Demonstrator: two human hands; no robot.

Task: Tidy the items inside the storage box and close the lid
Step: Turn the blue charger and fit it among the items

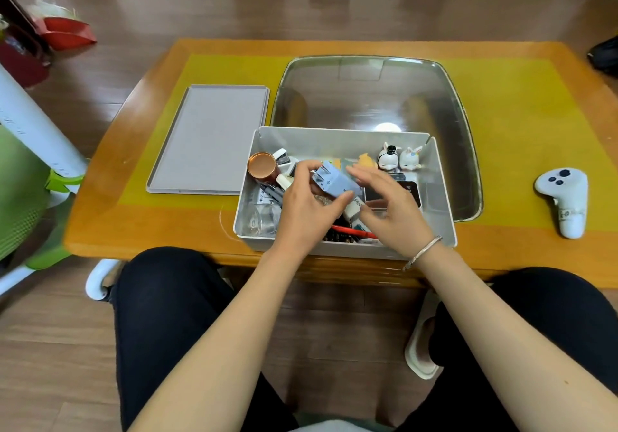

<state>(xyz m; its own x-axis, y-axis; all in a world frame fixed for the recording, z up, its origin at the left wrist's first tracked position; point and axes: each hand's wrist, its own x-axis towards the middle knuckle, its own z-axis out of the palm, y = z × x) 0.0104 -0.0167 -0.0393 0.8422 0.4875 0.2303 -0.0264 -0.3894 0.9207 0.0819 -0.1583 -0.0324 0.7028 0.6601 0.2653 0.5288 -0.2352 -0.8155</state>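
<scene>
A grey storage box (441,197) sits open at the table's near edge, full of small items. Its flat grey lid (210,137) lies on the table to the left. My left hand (306,207) grips a pale blue charger plug (334,180) above the box's middle. My right hand (389,209) hovers beside the plug with fingers spread and relaxed, a bracelet on its wrist. Inside the box lie a copper-topped jar (261,165), two white bunny figures (399,157), a clear glass piece (262,221), a black device (406,190) and a red cable (347,231).
A large shiny metal tray (374,97) lies behind the box. A white game controller (565,200) rests on the yellow mat (521,124) at the right. A green and white chair (30,177) stands left of the table. My knees are under the near edge.
</scene>
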